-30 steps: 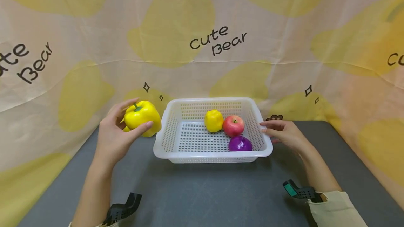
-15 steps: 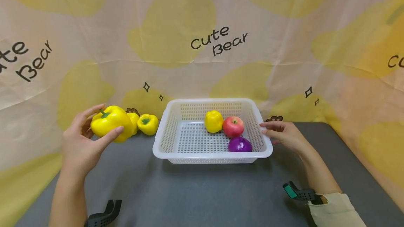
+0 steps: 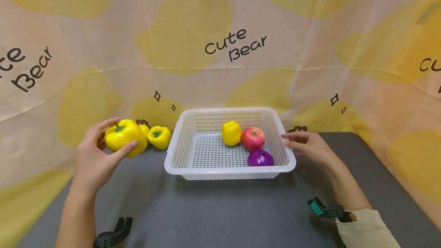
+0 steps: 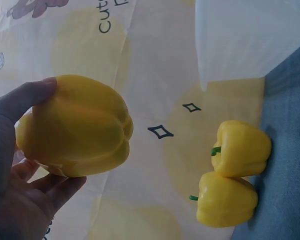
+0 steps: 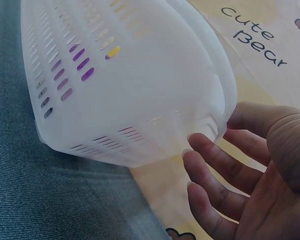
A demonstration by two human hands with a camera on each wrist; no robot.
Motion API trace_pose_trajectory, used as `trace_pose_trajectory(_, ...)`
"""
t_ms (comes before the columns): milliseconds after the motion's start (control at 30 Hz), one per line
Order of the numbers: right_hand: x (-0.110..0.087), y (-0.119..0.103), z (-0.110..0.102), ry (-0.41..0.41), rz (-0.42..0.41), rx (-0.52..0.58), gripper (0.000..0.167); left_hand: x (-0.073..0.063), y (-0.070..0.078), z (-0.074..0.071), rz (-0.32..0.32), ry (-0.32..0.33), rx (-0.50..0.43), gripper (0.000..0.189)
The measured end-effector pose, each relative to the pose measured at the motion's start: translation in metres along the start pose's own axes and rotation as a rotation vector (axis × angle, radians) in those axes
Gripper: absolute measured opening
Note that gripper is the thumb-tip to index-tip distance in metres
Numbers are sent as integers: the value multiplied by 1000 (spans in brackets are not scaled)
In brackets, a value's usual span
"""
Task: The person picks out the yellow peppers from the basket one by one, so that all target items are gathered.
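My left hand (image 3: pixel 98 156) grips a large yellow bell pepper (image 3: pixel 124 137) between thumb and fingers, left of the white plastic basket (image 3: pixel 220 170). In the left wrist view the bell pepper (image 4: pixel 82 127) is raised in front of the cloth. Two smaller yellow peppers stand on the table, the nearer pepper (image 3: pixel 159 137) close to the basket's left end, the other (image 3: pixel 144 130) partly hidden behind the held one. At the opposite end my right hand (image 3: pixel 308 146) pinches the basket's rim. The right wrist view shows thumb and fingertips at that rim (image 5: pixel 230 95).
Inside the basket lie a small yellow pepper (image 3: pixel 231 133), a red apple (image 3: pixel 253 138) and a purple onion (image 3: pixel 260 158), mostly toward its right. A printed cloth (image 3: pixel 193 30) hangs behind the grey table (image 3: pixel 213 209).
My left hand has carried the large bell pepper left, away from the basket, then slightly back right, bringing the two smaller peppers into sight. The right hand stays at the rim.
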State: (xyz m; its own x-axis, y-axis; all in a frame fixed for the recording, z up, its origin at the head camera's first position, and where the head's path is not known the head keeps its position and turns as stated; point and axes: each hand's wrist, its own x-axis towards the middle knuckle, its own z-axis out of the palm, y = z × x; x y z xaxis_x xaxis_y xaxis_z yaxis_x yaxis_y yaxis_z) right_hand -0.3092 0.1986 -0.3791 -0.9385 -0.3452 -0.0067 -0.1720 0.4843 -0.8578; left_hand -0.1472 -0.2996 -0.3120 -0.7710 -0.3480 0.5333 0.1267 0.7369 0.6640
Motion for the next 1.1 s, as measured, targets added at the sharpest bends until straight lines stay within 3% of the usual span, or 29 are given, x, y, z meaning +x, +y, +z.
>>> trace_pose_trajectory(400,0,2,0,-7,5,6,51,6,-17,10,60,5,70,66)
trace_pose_trajectory(667,-1,2,0,4,-3,2,53,7,-21,18,105,-22,86,66)
trace_pose_trajectory(900,0,2,1,7,-9,8,52,5,-24,23,56,-50,154,66)
trace_pose_trajectory(1100,-1,1,1,9,5,5,55,7,-38,26,37,-60,241,65)
